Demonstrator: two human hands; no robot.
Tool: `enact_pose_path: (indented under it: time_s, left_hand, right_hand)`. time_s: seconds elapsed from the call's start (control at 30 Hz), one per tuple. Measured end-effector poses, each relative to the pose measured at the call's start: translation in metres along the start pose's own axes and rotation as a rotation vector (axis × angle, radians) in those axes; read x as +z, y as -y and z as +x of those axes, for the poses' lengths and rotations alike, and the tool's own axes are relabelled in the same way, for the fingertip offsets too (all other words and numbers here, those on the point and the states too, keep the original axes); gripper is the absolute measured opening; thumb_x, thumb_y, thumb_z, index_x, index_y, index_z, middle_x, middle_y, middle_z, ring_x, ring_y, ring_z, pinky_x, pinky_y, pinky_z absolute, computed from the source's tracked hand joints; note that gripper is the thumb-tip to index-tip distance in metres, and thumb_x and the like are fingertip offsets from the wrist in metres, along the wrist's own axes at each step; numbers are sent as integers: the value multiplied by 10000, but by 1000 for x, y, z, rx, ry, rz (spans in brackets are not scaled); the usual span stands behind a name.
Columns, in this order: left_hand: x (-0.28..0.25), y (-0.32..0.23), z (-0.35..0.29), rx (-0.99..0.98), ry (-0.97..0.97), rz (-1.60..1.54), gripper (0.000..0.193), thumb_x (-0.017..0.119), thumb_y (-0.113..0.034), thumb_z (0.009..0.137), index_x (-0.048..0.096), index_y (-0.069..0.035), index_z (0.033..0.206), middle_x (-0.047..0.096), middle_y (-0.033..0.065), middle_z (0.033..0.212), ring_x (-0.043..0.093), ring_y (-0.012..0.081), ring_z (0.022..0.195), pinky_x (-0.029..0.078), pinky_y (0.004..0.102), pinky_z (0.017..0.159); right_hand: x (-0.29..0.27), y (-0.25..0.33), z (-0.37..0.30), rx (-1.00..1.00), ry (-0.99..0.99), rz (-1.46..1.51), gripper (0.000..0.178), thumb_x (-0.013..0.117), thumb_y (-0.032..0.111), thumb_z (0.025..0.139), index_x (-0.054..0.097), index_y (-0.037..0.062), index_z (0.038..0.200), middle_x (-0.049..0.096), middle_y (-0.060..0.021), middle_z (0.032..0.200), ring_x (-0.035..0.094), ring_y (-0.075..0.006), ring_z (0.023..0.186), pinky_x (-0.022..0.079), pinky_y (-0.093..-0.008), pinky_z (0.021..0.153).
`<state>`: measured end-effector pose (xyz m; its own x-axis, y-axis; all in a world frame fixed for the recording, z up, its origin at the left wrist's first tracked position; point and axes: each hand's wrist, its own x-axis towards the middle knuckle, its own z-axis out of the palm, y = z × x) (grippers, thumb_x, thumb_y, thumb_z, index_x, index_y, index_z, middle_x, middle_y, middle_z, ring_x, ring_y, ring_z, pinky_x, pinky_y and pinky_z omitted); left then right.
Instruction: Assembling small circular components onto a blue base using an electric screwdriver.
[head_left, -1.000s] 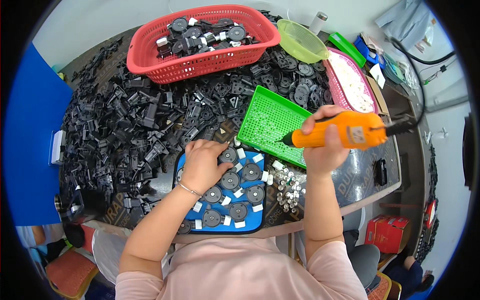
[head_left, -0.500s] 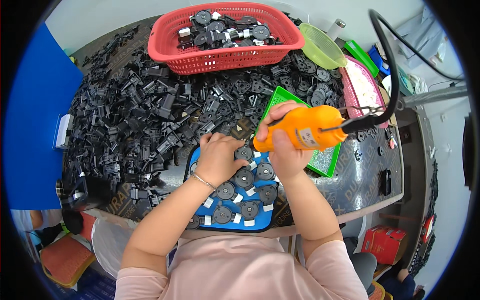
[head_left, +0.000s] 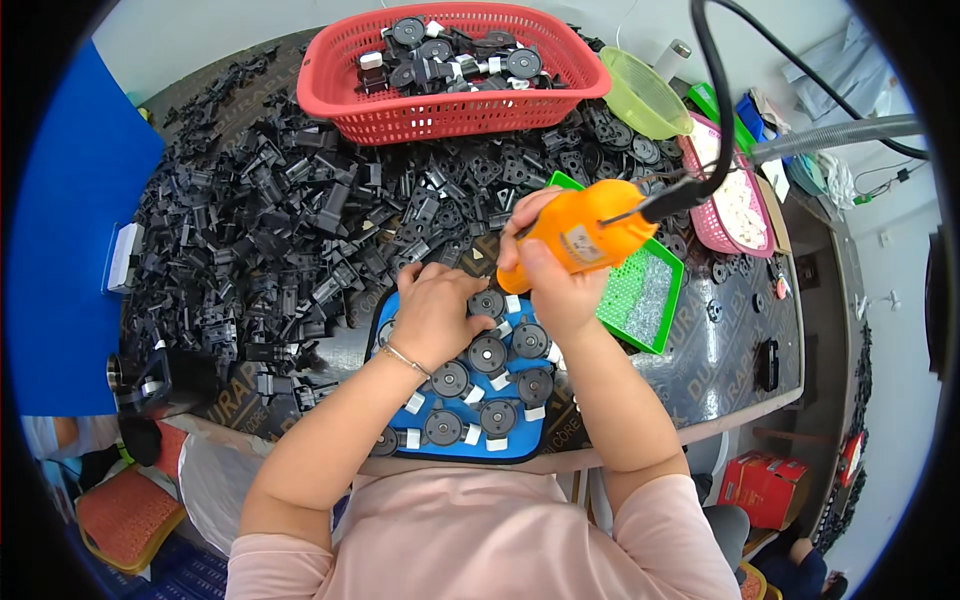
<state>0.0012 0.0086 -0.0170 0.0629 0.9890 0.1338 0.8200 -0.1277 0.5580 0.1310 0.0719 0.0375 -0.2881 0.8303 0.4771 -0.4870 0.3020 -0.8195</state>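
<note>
My right hand [head_left: 562,290] is wrapped round an orange electric screwdriver [head_left: 590,232], a black cord leaving its far end. Its tip points down to the left, by a black round-disc part with a white tab [head_left: 487,303]. My left hand [head_left: 435,310] lies over the upper left of a blue mat [head_left: 470,410]. Its thumb and forefinger pinch the near side of that part; the other fingers are bent and partly hidden. Several more such black disc parts [head_left: 450,380] with white tabs stand in rows on the mat.
Loose black plastic pieces [head_left: 280,210] heap over the table's left and back. At the back stands a red basket [head_left: 440,118] of assembled parts, beside a yellow-green basket [head_left: 645,95]. A green tray [head_left: 640,290] with small screws lies right of the screwdriver; a pink basket [head_left: 735,215] of white pieces stands beyond.
My right hand and the screwdriver have shifted slightly left and up. The cord and spring hanger have swung left too. My left hand stays in place.
</note>
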Motion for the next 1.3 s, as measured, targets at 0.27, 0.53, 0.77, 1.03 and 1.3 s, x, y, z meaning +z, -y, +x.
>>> enact_pose_path:
  time_s: [0.27,0.53,0.77,1.03,1.3]
  left_hand:
    - [-3,0,-1,4,-10,3,434,814,-260,609,701,-122,1005,665,44,937,561,229,1000,287,436,1000]
    - [-5,-3,0,-29,38,-6,413,793,-260,646,696,-100,1014,669,39,962,546,222,1032,246,455,1025]
    - [-5,-2,0,-26,46,-9,420,796,-259,644,695,-96,1018,668,47,962,546,225,1034,248,456,1023]
    - [-4,-1,0,-12,37,-6,422,797,-260,645,694,-94,1019,666,52,962,544,228,1037,251,460,1018]
    - [-3,1,-2,0,13,0,421,804,-251,630,697,-105,1009,665,44,939,553,226,1015,274,446,1002]
  right_hand:
    - [-42,53,11,-332,-70,-131,256,584,152,838,476,-24,990,486,-137,911,547,-203,626,477,-303,579]
    - [-56,27,5,-243,-182,-199,240,581,132,841,488,-24,996,513,-131,922,559,-209,635,477,-305,591]
    - [-57,25,6,-234,-192,-184,226,591,129,836,500,-16,984,516,-124,915,559,-210,634,481,-310,594]
    - [-53,24,4,-182,-210,-159,218,590,124,836,494,-15,973,510,-124,914,553,-211,625,479,-315,588]
    - [-41,50,6,-255,-188,-104,325,586,262,840,475,-13,971,496,-141,893,542,-203,597,475,-315,574]
